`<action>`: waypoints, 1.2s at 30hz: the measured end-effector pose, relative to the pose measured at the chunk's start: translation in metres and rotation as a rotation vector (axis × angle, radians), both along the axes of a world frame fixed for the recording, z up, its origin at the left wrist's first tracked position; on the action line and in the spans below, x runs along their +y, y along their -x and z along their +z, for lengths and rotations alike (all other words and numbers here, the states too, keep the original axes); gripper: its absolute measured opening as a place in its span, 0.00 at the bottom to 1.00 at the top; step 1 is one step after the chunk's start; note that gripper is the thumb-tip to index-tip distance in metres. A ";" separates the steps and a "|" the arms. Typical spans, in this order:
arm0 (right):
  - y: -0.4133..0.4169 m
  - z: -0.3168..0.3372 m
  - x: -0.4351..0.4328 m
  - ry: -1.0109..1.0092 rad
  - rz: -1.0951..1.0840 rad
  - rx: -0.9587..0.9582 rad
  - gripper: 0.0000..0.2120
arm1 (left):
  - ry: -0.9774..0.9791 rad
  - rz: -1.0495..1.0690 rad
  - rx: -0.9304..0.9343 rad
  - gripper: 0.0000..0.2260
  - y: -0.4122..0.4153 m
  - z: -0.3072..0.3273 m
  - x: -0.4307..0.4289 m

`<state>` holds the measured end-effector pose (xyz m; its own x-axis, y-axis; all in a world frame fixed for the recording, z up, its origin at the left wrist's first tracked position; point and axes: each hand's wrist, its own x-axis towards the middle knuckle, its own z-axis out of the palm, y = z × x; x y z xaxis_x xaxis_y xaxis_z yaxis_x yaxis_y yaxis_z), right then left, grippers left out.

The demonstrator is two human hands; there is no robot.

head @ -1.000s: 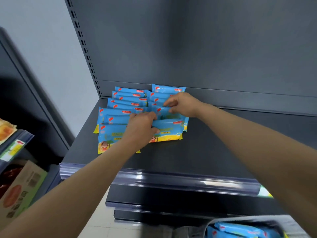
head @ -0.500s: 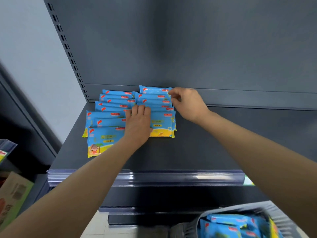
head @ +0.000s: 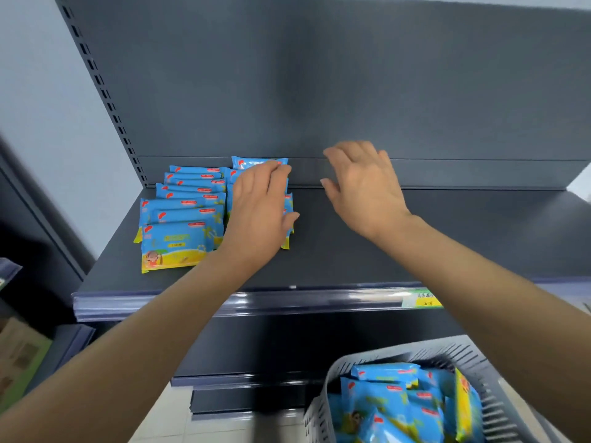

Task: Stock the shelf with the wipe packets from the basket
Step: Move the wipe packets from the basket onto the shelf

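Packets [head: 182, 225]: two rows on the shelf [head: 415, 238], far left corner, overlapped like shingles from the back lip forward. The left row is in full view. The right row lies mostly under the left hand [head: 259, 212], with only its edges showing.

Basket [head: 473, 356]: bottom right, below the shelf front. Many more of the same blue packs are heaped inside, so the job looks well short of half done. Two rows are in and a large load is left.

Left hand: flat, fingers together, palm down over the right row. Cannot tell whether it presses or only hovers. It holds nothing.
Right hand [head: 364, 187]: fingers loosely spread and empty, raised over bare shelf just right of the rows and apart from the packets. Somewhat blurred.

Room: the shelf right of the rows is bare across to its far end, enough for several more rows by the look of it. The front packet of the left row stops short of the price strip [head: 287, 298], so there is some depth in front too.

Edges: slotted upright [head: 105, 100] close against the left row, back panel [head: 319, 91] behind, and the front strip as the drop-off edge. Glossy packs stacked on a slant could slide forward if nudged.
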<state>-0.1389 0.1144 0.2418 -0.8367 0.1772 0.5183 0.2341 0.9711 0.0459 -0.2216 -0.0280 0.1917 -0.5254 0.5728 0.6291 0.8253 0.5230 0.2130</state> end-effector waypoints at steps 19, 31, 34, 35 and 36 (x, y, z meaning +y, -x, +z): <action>-0.244 -0.008 0.057 -0.026 0.189 0.056 0.20 | -0.093 -0.008 0.134 0.27 -0.264 0.021 0.053; -0.259 -0.187 0.090 0.232 0.247 -0.710 0.18 | 0.703 -0.076 -0.464 0.27 -0.264 -0.165 0.049; -0.252 -0.220 0.091 0.252 0.247 -0.832 0.20 | 0.984 -0.120 -0.501 0.32 -0.260 -0.195 0.049; -0.249 -0.231 0.090 0.252 0.246 -0.874 0.21 | 1.040 -0.133 -0.510 0.32 -0.259 -0.203 0.049; -0.246 -0.241 0.090 0.259 0.243 -0.903 0.21 | 1.076 -0.137 -0.503 0.33 -0.257 -0.210 0.049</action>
